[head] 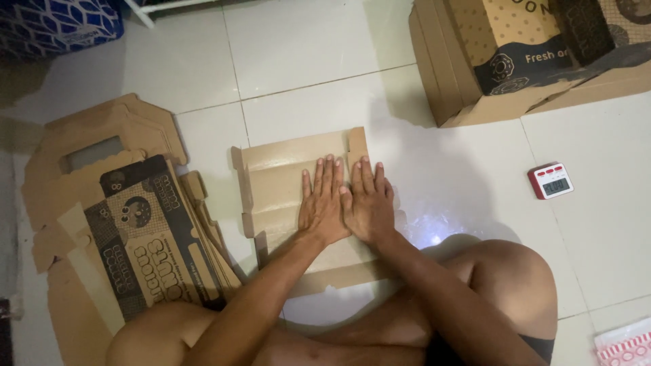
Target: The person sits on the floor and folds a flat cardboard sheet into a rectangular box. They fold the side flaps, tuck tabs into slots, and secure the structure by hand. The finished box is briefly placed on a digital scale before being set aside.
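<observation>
A flat brown cardboard box blank point(274, 186) lies on the white tiled floor in front of me, with creased panels and small tabs at its edges. My left hand point(323, 203) and my right hand point(369, 202) rest side by side on its right half, palms down, fingers straight and pointing away from me. Both hands press flat on the cardboard and grip nothing. My bare knees frame the lower part of the view.
A stack of flat printed box blanks point(146, 237) lies on the left. A large carton point(468, 81) holding more printed cardboard stands at the upper right. A small red and white timer point(550, 180) sits on the floor to the right. A blue patterned bag point(61, 27) is at top left.
</observation>
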